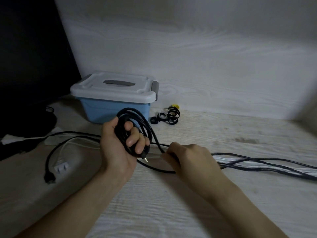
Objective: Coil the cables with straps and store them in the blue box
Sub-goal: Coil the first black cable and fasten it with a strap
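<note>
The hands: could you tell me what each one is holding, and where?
The left hand grips the coiled loops of the black cable. The right hand pinches its loose run beside the coil.

Box point(109, 107) sitting just behind the coil-holding fingers point(132, 140), straps point(167, 115) to their right, plugs point(54, 170) off left, loose cables point(265, 164) trailing right.

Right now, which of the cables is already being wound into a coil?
The black cable gripped in the left hand; the right hand feeds its loose length. The white cable and the other black cable lie flat on the table.
</note>
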Tool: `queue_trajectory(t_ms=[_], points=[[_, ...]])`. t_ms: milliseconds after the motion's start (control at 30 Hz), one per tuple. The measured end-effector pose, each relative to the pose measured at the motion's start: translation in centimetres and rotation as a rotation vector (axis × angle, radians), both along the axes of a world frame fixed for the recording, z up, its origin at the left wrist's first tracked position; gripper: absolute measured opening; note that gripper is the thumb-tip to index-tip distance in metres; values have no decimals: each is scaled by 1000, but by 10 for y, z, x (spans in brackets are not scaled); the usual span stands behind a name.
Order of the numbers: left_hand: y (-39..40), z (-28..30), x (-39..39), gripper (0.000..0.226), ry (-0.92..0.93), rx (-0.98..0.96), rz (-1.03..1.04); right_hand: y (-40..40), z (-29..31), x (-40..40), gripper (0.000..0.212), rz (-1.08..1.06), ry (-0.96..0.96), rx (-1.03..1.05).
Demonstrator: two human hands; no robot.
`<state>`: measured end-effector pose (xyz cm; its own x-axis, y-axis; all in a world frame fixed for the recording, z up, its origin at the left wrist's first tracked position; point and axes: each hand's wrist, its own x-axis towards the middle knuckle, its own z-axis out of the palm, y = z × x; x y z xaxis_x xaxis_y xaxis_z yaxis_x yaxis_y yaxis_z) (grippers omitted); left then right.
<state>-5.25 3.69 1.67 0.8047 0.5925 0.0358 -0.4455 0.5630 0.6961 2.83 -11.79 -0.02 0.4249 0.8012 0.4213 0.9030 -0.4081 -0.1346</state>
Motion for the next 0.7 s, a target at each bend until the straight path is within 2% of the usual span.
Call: queue_trajectory(t_ms=[67,167,233,300,367,433,467,567,700], points=[[-1,-1,1,41,2,27,33,3,-3,-5,25,60,80,-71],[-2,-2,4,39,-13,55,27,1,-5,-5,5,177,138,-124],[-4,-5,7,26,-24,122,26,1,-8,-4,13,222,165,-128],[-8,-14,13,20,-2,305,71,5,-10,-6,26,279,191,-121],[-10,-25,16,20,79,621,125,7,-8,-9,36,337,174,-88],[-9,-34,15,29,186,933,132,5,-4,-10,32,366,136,-8],[-7,-35,14,34,226,1030,114,4,-2,-10,26,355,129,47],[-6,-32,10,37,268,1126,-7,0,2,-9,5,280,138,241],[-5,-22,6,39,355,1215,-42,2,0,-13,30,265,33,397]])
